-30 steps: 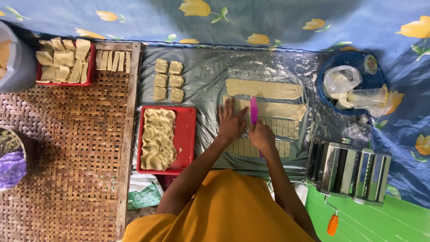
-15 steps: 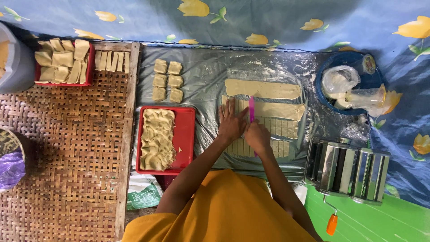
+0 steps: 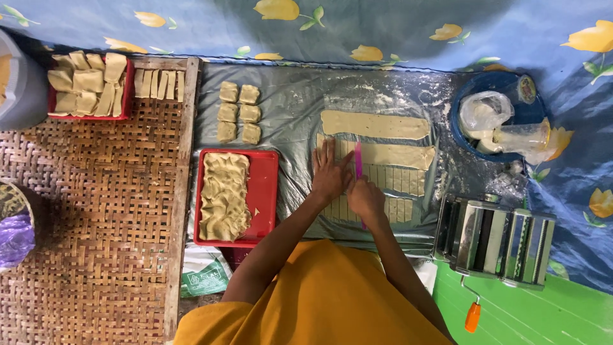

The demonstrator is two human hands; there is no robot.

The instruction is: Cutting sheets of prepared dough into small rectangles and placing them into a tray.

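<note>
My left hand (image 3: 329,171) lies flat, fingers spread, on the left end of flattened dough strips (image 3: 394,156) on a floured grey plastic sheet (image 3: 290,124). My right hand (image 3: 366,197) grips a pink cutter (image 3: 358,160) whose blade stands across the dough just right of my left hand. The strips nearest me (image 3: 403,181) are scored into several narrow pieces. A longer uncut strip (image 3: 375,124) lies farther away.
A red tray (image 3: 267,191) of folded dough sits left of my hands, with small dough blocks (image 3: 238,112) beyond it. Another red tray (image 3: 87,83) of pieces rests on a woven mat (image 3: 89,217). A blue basin (image 3: 504,118) and a metal pasta roller (image 3: 495,239) are at right.
My right hand has slid the pink cutter leftward along the dough toward my left hand. My left hand stays pressed on the strips.
</note>
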